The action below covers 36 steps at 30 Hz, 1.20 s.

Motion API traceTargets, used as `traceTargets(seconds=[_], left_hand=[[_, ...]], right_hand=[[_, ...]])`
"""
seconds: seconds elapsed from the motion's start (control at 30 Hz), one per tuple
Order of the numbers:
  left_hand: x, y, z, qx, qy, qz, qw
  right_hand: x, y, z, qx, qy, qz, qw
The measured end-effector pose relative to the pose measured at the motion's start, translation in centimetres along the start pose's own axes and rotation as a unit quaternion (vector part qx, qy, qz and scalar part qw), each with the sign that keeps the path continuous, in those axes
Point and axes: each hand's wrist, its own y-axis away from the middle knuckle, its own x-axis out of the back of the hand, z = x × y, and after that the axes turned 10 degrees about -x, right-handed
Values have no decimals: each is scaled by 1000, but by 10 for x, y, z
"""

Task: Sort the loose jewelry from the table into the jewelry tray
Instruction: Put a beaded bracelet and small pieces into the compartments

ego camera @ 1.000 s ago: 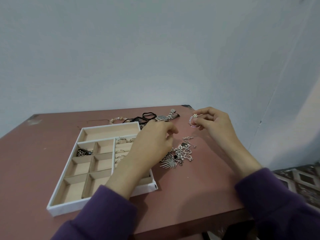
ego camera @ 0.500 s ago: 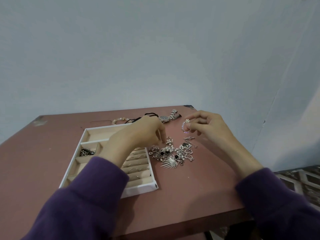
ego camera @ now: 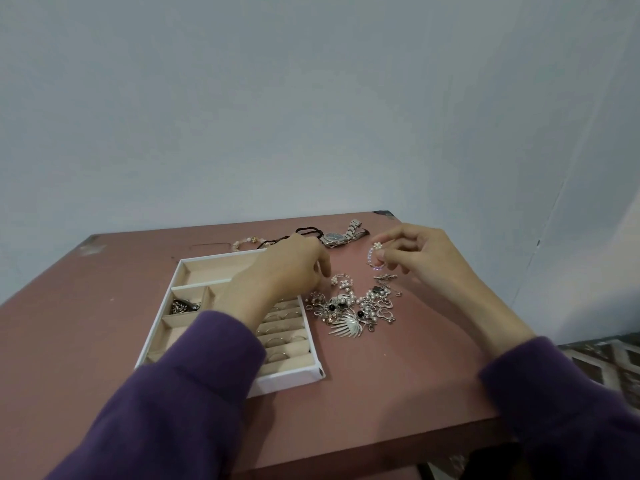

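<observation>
A white jewelry tray (ego camera: 194, 263) with beige compartments lies on the left half of the reddish table. Several rings sit in its right-hand slots (ego camera: 282, 329), and a small tangle of silver pieces (ego camera: 183, 306) fills one left compartment. A pile of loose silver and pearl jewelry (ego camera: 356, 306) lies just right of the tray. My left hand (ego camera: 287, 271) hovers over the tray's upper right corner, fingertips curled down at the pile's left edge. My right hand (ego camera: 419, 258) pinches a small beaded ring with a pearl flower (ego camera: 375, 254) above the pile.
A silver wristwatch (ego camera: 341, 235), a black cord (ego camera: 304, 233) and a pale beaded bracelet (ego camera: 246, 242) lie along the table's far edge. The table's right edge (ego camera: 450, 306) drops to a patterned floor. A grey wall stands behind.
My left hand has drawn back from the pile to the tray's upper right corner. My right hand has lowered slightly toward me with the ring still pinched.
</observation>
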Motion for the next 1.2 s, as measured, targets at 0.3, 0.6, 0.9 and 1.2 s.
traceTargets(seconds=[0.3,0.6,0.9,1.2], left_hand=[[-10,-27,11,54,10,-4,998],[-3,-19,11,38,110,80,990],[38,54,-19,29,242,262,934],[38,112,-60,97,371,290,877]], right_hand=[[0,-2,3,1,2,10,1000],[0,-1,2,3,7,23,1000],[-13,10,-7,39,28,19,999],[-77,19,-50,43,41,-133,989]])
